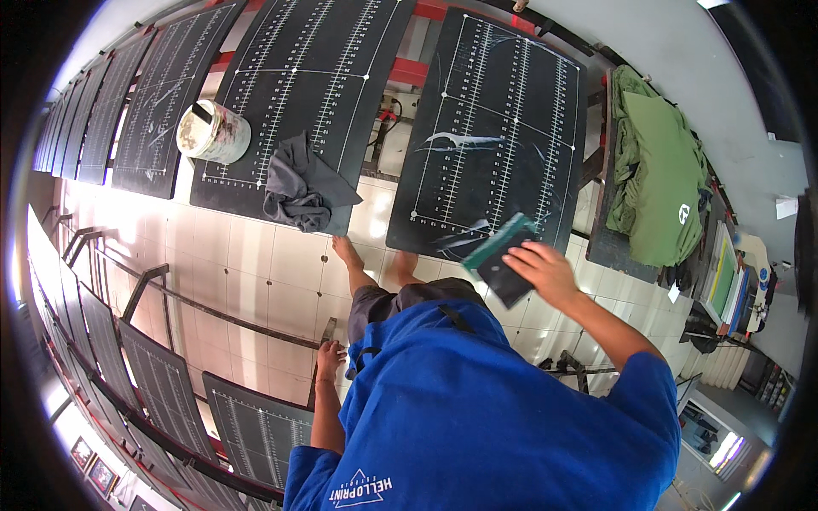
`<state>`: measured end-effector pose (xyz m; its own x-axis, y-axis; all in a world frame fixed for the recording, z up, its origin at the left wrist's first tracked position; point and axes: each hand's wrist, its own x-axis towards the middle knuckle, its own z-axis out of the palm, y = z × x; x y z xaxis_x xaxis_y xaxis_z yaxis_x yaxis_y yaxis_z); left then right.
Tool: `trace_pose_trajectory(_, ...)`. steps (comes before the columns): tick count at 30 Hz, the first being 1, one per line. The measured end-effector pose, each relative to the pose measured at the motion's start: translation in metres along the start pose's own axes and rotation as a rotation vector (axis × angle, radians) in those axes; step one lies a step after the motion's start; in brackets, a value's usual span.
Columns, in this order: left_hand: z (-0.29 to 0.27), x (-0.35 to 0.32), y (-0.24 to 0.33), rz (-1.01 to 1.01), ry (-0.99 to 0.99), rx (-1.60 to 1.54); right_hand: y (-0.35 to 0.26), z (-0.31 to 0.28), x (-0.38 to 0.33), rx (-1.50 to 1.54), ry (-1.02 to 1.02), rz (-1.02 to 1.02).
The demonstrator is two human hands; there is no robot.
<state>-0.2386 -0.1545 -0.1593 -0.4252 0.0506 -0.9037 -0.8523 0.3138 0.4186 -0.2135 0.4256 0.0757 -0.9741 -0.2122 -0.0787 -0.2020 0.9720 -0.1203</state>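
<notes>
In my right hand [538, 271] is a squeegee with a dark body and a green blade edge [503, 260]. My fingers wrap over its dark side, and it is tilted above the near edge of a black printing board [477, 183]. White streaks of paste or ink [460, 139] mark that board. My left hand [331, 359] hangs low at my left side beside the end of a dark metal rack bar [329, 330]. Its fingers look loosely apart, with nothing visible in them; whether they touch the bar is unclear.
A stained white bucket [223, 136] with a dark handle sticking out and a crumpled dark cloth [298, 187] sit on the neighbouring board [281, 102]. Green garments [660, 170] lie at the right. Behind me runs another row of boards [264, 426]. White floor tiles [247, 260] lie between.
</notes>
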Motion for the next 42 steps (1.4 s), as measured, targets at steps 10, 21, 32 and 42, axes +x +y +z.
trace_pose_trajectory(10,-0.003,0.003,0.011,-0.047,0.068,-0.107,-0.078,0.023,0.165,0.032,0.288,0.277)
trace_pose_trajectory(21,-0.063,0.023,-0.006,0.098,-0.025,-0.003,-0.03,-0.006,0.142,0.074,0.29,0.443)
trace_pose_trajectory(32,-0.125,0.068,0.132,-0.005,0.012,0.129,-0.054,0.016,0.208,0.015,0.345,0.567)
trace_pose_trajectory(42,-0.187,0.103,0.206,0.078,0.001,0.208,0.056,0.001,0.301,-0.077,0.417,0.752)
